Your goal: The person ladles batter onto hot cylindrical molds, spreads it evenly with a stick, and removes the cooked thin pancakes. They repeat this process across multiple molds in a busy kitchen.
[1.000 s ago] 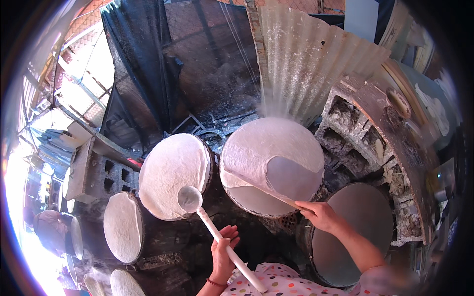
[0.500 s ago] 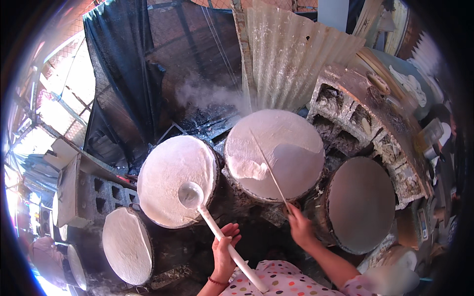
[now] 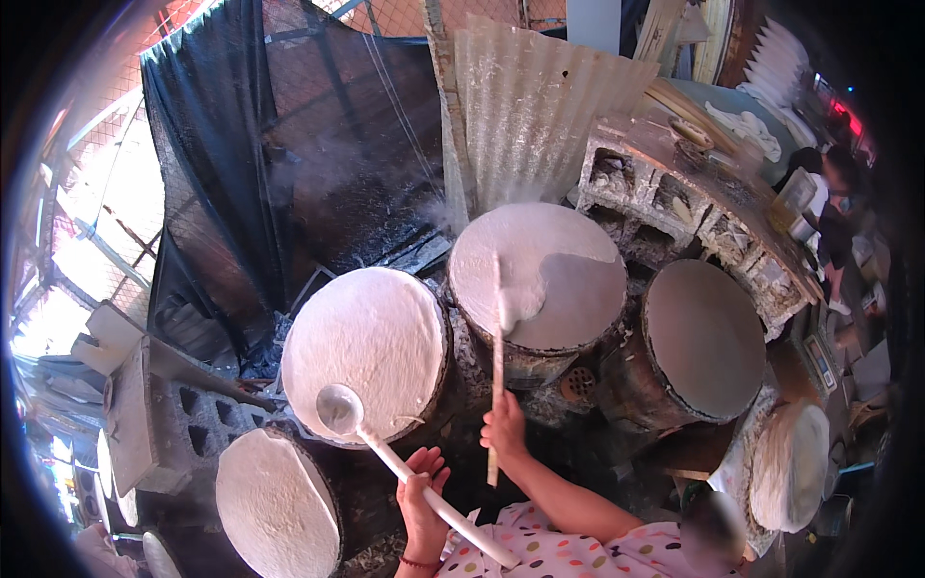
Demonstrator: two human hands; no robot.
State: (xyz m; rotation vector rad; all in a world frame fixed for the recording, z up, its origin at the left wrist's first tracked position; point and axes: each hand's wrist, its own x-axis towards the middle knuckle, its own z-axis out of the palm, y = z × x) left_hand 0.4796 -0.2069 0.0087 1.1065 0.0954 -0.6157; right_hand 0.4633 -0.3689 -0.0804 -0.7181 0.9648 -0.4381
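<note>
My left hand [image 3: 422, 511] is closed loosely on the long pale handle of a ladle [image 3: 339, 409], fingertips partly raised. Its bowl lies over the near edge of a round griddle [image 3: 434, 289] covered by a pale sheet of dough or batter [image 3: 366, 337]. In my right hand [image 3: 504, 426] is a thin wooden stick [image 3: 498, 371], gripped near its lower end. The stick's far part reaches across a second round griddle [image 3: 588, 299], where a thin pale sheet [image 3: 491, 241] covers the left and far area. A loose fold of that sheet touches the stick.
At lower left stands another drum with a pale sheet [image 3: 275, 506] on top. A bare grey griddle [image 3: 703, 337] is to the right, with a stack of round pale sheets [image 3: 790, 467] beyond it. Concrete blocks [image 3: 713, 197], corrugated sheeting [image 3: 540, 106] and dark cloth [image 3: 207, 164] stand behind, amid smoke.
My right hand has shifted left, and the stick now points nearly straight away. The sheet's loose fold has moved right. The whole view has turned slightly; my left hand still holds the ladle.
</note>
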